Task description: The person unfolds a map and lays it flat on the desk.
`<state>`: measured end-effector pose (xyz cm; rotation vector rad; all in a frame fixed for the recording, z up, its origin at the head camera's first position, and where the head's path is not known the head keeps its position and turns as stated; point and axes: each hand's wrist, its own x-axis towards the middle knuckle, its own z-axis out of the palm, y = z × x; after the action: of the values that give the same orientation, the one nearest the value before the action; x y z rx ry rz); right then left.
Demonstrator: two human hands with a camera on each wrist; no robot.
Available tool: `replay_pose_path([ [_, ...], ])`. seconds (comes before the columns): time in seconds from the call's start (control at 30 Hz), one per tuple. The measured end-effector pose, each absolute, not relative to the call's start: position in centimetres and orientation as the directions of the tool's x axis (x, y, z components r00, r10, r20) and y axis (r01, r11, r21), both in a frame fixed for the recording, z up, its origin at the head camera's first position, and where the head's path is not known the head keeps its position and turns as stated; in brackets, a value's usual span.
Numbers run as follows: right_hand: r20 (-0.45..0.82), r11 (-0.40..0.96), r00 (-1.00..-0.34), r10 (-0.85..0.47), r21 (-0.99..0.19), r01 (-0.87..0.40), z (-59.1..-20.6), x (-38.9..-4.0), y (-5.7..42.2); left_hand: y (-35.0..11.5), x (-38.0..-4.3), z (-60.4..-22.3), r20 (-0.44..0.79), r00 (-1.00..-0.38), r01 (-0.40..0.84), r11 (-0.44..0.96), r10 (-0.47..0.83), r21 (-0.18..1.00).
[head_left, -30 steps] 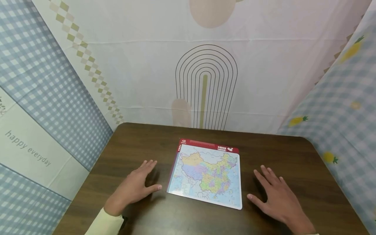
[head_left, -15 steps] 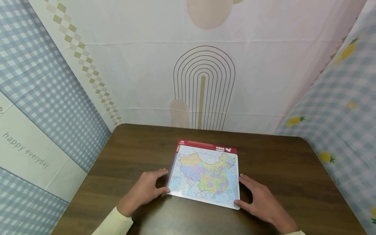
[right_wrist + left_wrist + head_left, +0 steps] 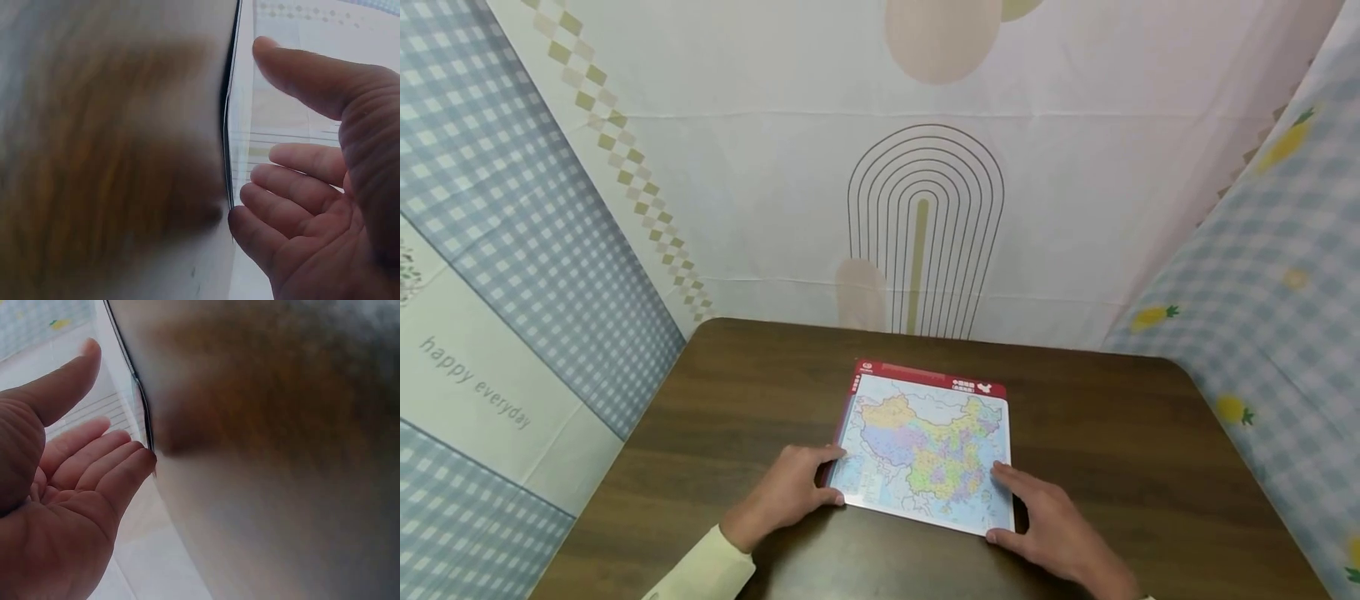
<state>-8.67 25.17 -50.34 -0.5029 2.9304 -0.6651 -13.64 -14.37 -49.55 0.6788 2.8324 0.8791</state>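
Observation:
A flat map board [image 3: 925,442] with a red border along its top and left lies slightly turned on the table [image 3: 760,375]. It shows a coloured map of China. At its lower left edge is my left hand [image 3: 790,487], index fingertip overlapping the border and thumb by the near corner. My right hand [image 3: 1052,529] is at the lower right edge in the same way. In the left wrist view the fingers [image 3: 103,462] are loosely extended, little fingertip right at the board's thin edge [image 3: 145,406]. The right wrist view shows similar fingers [image 3: 281,200] beside the board's edge [image 3: 227,131].
Behind the brown table hangs a pale cloth [image 3: 760,208] printed with arches. Blue checked cloth [image 3: 535,167] covers the left side, and a checked cloth with pineapples [image 3: 1262,317] drapes along the right. The tabletop reflects light near its front.
Both hands have come inward from either side of the map board to its lower left and right edges, fingertips now overlapping them. The board lies nearly where it was.

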Motion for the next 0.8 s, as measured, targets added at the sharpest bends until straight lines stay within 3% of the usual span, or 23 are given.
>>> replay_pose_path([
  [0.8,-0.048,0.835,-0.925,-0.377,-0.451,-0.317,-50.76,-8.17,24.21,-13.38,-13.01,-49.89,0.043,-0.853,0.47,0.731,0.52,0.494],
])
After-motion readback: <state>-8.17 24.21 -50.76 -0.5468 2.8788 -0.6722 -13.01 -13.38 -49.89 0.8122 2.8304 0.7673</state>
